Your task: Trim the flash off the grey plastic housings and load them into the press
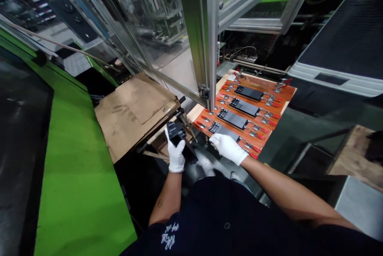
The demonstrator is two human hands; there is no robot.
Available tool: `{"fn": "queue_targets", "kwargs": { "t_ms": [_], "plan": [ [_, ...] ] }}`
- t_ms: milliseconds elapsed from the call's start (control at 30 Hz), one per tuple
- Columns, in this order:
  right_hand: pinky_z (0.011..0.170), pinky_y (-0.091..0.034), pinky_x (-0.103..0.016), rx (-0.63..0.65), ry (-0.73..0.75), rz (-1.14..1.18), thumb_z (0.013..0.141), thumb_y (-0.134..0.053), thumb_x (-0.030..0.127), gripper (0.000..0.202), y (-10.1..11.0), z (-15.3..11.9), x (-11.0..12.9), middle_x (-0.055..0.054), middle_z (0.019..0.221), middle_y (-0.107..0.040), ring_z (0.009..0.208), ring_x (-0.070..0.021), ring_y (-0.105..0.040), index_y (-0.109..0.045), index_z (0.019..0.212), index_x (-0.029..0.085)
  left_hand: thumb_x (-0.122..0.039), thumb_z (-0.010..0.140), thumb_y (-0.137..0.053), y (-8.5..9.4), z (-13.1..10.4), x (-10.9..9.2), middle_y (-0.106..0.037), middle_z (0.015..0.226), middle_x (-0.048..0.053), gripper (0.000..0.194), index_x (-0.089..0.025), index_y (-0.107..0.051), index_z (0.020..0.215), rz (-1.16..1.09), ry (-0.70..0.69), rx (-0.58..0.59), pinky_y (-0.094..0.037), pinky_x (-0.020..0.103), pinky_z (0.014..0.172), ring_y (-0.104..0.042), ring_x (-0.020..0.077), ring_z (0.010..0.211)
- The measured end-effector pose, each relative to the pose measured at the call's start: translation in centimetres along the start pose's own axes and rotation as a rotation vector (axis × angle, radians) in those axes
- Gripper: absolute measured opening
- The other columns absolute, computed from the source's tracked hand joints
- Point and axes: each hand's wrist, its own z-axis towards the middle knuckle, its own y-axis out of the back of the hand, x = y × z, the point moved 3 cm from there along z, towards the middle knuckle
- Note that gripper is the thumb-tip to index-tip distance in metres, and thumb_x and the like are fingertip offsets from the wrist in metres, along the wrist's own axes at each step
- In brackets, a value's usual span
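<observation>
left grip (pixel 176 153): white-gloved, thumb over grasped oblong black part (pixel 177 131) | right grip (pixel 229 148): fingers curled, hold unclear | beside right grip: smooth dark panel (pixel 224 131), red-handled metal clamps (pixel 249 145)

The white-gloved left hand (pixel 176 154) is raised in front of the body, wrist below and fingers pointing up, with the thumb out toward the right side and the fingers closed in a grip. Its bare forearm (pixel 167 198) rises steeply from the elbow. The white-gloved right hand (pixel 229 147) reaches forward and inward, palm down, fingers bent together at the tips; its bare forearm (pixel 287 188) stretches diagonally from the lower right.
</observation>
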Motion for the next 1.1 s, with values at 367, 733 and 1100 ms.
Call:
{"fn": "queue_targets", "kwargs": {
  "t_ms": [367,733,1100],
  "plan": [
    [0.062,-0.044,-0.027,0.113,-0.136,0.381,0.082,-0.071,0.048,0.03,-1.5,-1.5,2.0,0.002,0.076,-0.062,0.067,-0.0149,-0.056,-0.062,0.086,0.02,-0.075,0.089,-0.052,-3.2,0.9,-2.7,-0.074,0.115,0.009,0.066,-0.021,-0.071,0.123,-0.458,0.391,0.109,-0.053,0.04,0.098,-0.069,0.0251,0.103],
    [0.046,-0.035,-0.026,0.059,-0.158,0.329,0.075,-0.082,0.043,0.039,-3.1,-0.9,1.7,0.005,0.062,-0.058,0.051,-0.0143,-0.053,-0.065,0.105,0.023,-0.074,0.091,-0.049,-4.4,2.3,-2.3,-0.075,0.118,0.009,0.065,-0.024,-0.072,0.124,-0.428,0.363,0.144,-0.052,0.039,0.102,-0.067,0.0278,0.114],
    [0.062,-0.053,-0.032,0.132,-0.151,0.351,0.071,-0.082,0.027,0.052,-3.0,-1.6,2.1,-0.002,0.091,-0.073,0.076,-0.0213,-0.07,-0.062,0.118,0.024,-0.069,0.097,-0.043,-4.2,3.8,-1.6,-0.075,0.107,0.011,0.064,-0.018,-0.07,0.125,-0.511,0.394,0.116,-0.054,0.042,0.097,-0.07,0.0264,0.1]
  ]
}}
